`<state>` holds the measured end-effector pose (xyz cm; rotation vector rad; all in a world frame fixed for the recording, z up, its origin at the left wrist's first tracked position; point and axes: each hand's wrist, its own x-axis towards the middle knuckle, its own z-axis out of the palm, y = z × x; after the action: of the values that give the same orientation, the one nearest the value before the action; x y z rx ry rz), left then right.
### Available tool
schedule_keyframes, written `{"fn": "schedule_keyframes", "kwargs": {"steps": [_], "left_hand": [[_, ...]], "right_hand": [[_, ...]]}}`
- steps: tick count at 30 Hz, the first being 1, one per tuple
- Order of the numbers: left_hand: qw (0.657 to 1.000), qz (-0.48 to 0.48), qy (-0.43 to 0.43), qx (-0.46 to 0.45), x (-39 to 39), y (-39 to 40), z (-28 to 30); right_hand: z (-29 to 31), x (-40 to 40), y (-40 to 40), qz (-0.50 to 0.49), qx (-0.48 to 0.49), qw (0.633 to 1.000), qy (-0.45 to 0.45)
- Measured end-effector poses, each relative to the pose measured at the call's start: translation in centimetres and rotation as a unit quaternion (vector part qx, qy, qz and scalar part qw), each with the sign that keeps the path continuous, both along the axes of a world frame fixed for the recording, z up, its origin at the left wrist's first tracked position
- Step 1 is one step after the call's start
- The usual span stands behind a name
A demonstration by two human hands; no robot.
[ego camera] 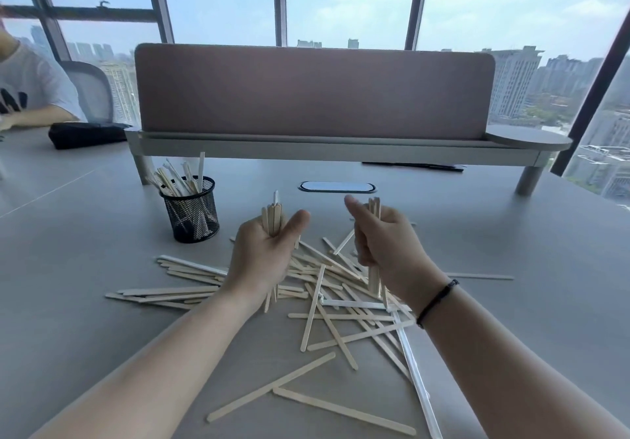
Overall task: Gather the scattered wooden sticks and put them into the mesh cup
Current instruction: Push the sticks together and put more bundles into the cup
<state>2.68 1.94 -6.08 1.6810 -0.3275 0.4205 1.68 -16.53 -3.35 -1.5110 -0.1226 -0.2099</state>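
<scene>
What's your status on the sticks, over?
Both hands shut: left hand and right hand each grip an upright bundle. Mesh cup part filled, far left. Many loose sticks on the table. Path clear.

I find no text, label, brand, number or sign that I can read anywhere in this view. The one candidate is a dark print on the white T-shirt (30,87) of the person seated at the far left, but it is cut off by the frame edge and by that person's arm, and I cannot make out any letters in it.
</scene>
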Motion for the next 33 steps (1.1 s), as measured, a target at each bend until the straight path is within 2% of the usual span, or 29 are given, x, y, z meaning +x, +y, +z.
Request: {"fn": "schedule_keyframes", "kwargs": {"steps": [1, 2, 3, 4, 6, 7, 8, 9, 13, 18, 23, 33], "left_hand": [[1.000, -0.010, -0.003, -0.015, 0.0, 0.0, 0.2], [0.999, -0.021, -0.003, -0.034, 0.0, 0.0, 0.3], [0.998, -0.031, -0.001, -0.052, -0.1, 0.0, 0.5], [0.997, -0.037, 0.003, -0.066, -0.2, 0.0, 0.5], [0.997, -0.039, 0.008, -0.071, -0.2, -0.2, 0.4], [0.997, -0.036, 0.007, -0.068, -0.3, -0.2, 0.3], [0.998, -0.032, 0.005, -0.062, -0.3, -0.3, 0.3], [0.998, -0.028, 0.001, -0.053, -0.2, -0.2, 0.3], [0.999, -0.026, -0.013, -0.033, -0.4, -0.2, 0.4], [0.999, -0.025, -0.017, -0.017, -0.4, -0.2, 0.2], [0.999, -0.024, -0.020, -0.004, -0.5, -0.2, 0.2], [0.999, -0.047, -0.020, 0.009, -0.5, -0.1, 0.1]], "right_hand": [[0.7, -0.1, -0.2, -0.030, -0.012, 0.999, -0.028], [1.3, -0.2, -0.5, -0.067, -0.067, 0.993, -0.074], [1.4, 0.0, -1.0, -0.106, -0.168, 0.973, -0.122], [1.4, 0.0, -1.4, -0.134, -0.296, 0.935, -0.144], [0.2, 0.0, -2.0, -0.144, -0.521, 0.836, -0.093], [-0.7, 0.1, -2.2, -0.125, -0.591, 0.795, -0.047], [-1.6, 0.2, -2.3, -0.099, -0.631, 0.770, -0.007], [-2.4, 0.5, -2.5, -0.078, -0.645, 0.760, 0.018], [-2.9, 1.8, -3.4, -0.068, -0.600, 0.796, 0.043], [-3.5, 2.3, -3.3, -0.047, -0.597, 0.799, 0.057], [-3.0, 2.2, -3.7, -0.032, -0.534, 0.840, 0.092], [-2.4, 1.7, -3.9, -0.010, -0.527, 0.841, 0.120]]}}
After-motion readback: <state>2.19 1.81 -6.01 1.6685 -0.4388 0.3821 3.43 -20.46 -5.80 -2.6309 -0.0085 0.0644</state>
